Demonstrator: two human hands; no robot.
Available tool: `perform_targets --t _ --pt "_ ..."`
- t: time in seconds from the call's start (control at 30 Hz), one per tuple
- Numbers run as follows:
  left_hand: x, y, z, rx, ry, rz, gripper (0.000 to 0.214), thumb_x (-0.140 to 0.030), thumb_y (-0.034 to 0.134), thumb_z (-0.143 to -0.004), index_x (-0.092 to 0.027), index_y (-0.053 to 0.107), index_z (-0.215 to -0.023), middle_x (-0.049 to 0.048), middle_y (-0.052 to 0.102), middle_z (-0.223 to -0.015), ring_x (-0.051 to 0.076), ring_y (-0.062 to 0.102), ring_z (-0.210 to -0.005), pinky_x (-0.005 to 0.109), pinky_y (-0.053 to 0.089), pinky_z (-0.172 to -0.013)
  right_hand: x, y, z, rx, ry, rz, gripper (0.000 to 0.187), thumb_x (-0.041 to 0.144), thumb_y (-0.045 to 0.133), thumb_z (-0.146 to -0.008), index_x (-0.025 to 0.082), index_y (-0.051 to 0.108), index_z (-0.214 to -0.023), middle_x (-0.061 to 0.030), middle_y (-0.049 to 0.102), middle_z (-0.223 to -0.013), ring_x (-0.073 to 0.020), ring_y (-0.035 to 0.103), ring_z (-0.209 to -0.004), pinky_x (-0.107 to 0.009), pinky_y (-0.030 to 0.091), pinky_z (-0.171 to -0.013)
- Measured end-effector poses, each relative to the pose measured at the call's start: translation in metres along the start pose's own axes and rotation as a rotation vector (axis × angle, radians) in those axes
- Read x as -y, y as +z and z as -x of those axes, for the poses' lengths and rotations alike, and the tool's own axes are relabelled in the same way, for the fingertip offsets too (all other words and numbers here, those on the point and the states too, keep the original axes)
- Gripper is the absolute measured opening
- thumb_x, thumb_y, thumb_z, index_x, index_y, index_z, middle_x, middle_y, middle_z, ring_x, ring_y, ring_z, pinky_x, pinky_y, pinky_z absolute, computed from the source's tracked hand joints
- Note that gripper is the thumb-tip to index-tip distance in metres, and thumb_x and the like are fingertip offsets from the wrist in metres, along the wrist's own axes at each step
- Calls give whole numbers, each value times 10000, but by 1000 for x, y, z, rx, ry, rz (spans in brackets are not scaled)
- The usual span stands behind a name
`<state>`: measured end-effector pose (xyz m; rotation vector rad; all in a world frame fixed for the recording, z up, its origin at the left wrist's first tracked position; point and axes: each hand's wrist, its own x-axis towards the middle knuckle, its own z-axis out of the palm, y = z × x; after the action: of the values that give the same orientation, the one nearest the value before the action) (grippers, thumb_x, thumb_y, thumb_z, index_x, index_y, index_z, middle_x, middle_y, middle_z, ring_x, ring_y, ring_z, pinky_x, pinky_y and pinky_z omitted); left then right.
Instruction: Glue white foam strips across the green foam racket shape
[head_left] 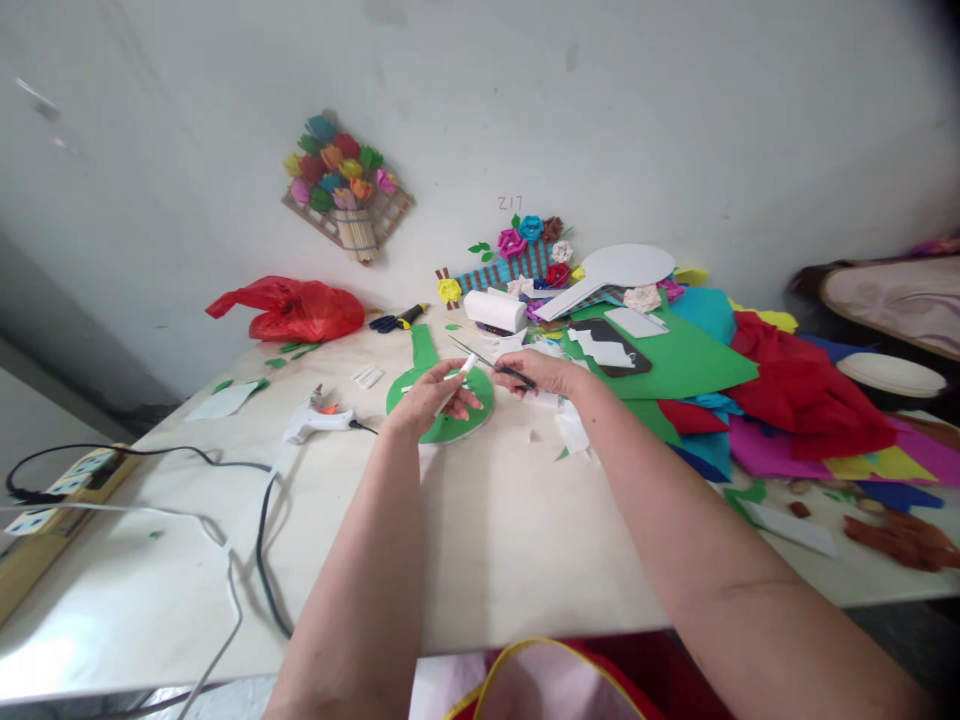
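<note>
My left hand [441,395] is closed on a small white roll, which looks like rolled paper [468,366]. In my right hand [541,371] are dark-handled scissors [510,376], their blades pointing left toward the roll and seeming a little apart. Whether the blades touch the roll I cannot tell. Beneath my left hand lies a green paddle-shaped piece [424,348] with a round end and a straight handle; white bits show on it, partly hidden by my fingers. Several short white strips [367,376] lie left of it.
A white glue gun [321,420] with its cord lies to the left, near a power strip [64,490]. Behind are a red plastic bag [300,310] and pliers [399,319]. Green sheets [697,360], red crepe paper [802,390] and a white paddle shape [626,265] crowd the right.
</note>
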<state>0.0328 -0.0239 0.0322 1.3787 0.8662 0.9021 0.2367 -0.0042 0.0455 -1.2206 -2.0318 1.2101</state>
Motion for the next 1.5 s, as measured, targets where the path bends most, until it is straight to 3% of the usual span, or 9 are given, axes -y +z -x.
perform_targets --t 0.37,0.53,0.67,0.77,0.9,1.1,1.3,1.4,1.5 --pt "5 -1 -5 8 6 17 493 -357 581 -744 -142 427 -1160 59 650 -616 107 545 -423 198 431 -425 -14 -2 -7 -55 -152 -40 239 340 588 -661 109 579 -722 56 437 -503 -32 305 -406 -187 232 -392" --pt "11 -2 -11 -1 9 21 488 -376 586 -738 -145 440 -1143 43 638 -603 92 526 -411 189 415 -420 -9 -2 -4 -120 -135 64 298 409 618 -645 112 596 -658 58 407 -450 -36 290 -390 -200 238 -388" --pt "10 -4 -12 -32 51 34 415 -391 582 -732 -132 491 -1043 18 602 -544 67 460 -362 164 319 -364 -12 -4 -8 -231 -32 105 304 438 621 -657 135 600 -659 31 458 -464 -60 347 -395 -212 311 -398" --pt "5 -10 -10 -123 104 79 304 -385 580 -721 -127 517 -869 2 567 -506 47 399 -339 163 239 -339 -17 -7 -12 -380 104 272 322 451 643 -640 155 621 -766 -25 578 -610 -102 467 -472 -235 385 -459" --pt "1 -23 -8 -363 192 124 279 -380 622 -660 -146 499 -749 -7 565 -526 44 402 -358 167 244 -356 -15 -9 -12 -521 247 685 355 426 681 -610 154 639 -835 -118 639 -818 -209 587 -736 -285 439 -620" --pt "3 -41 -12 -566 177 80 304 -377 667 -600 -134 569 -754 -34 508 -513 29 372 -384 154 227 -359 -17 0 -13 -510 387 872 304 305 589 -716 99 650 -931 -233 612 -966 -311 573 -936 -384 435 -744" --pt "-7 -58 -12 -610 104 -83 263 -310 694 -559 -122 637 -733 -13 548 -563 38 418 -447 160 317 -414 -21 -6 -13 -421 461 822 319 294 626 -664 130 656 -936 -209 606 -1017 -320 568 -950 -390 439 -729" --pt "-11 -65 -10 -590 118 -169 275 -275 715 -527 -121 659 -747 -13 556 -559 43 425 -442 179 347 -443 -9 -9 -11 -386 402 814 254 302 639 -665 155 672 -870 -184 617 -999 -319 559 -955 -401 421 -758" --pt "-13 -70 -10 -537 114 -268 302 -253 729 -507 -124 668 -773 -5 569 -554 55 432 -434 190 336 -433 8 -2 -17 -442 149 775 210 310 593 -734 186 671 -884 -141 631 -954 -272 545 -972 -364 394 -817"
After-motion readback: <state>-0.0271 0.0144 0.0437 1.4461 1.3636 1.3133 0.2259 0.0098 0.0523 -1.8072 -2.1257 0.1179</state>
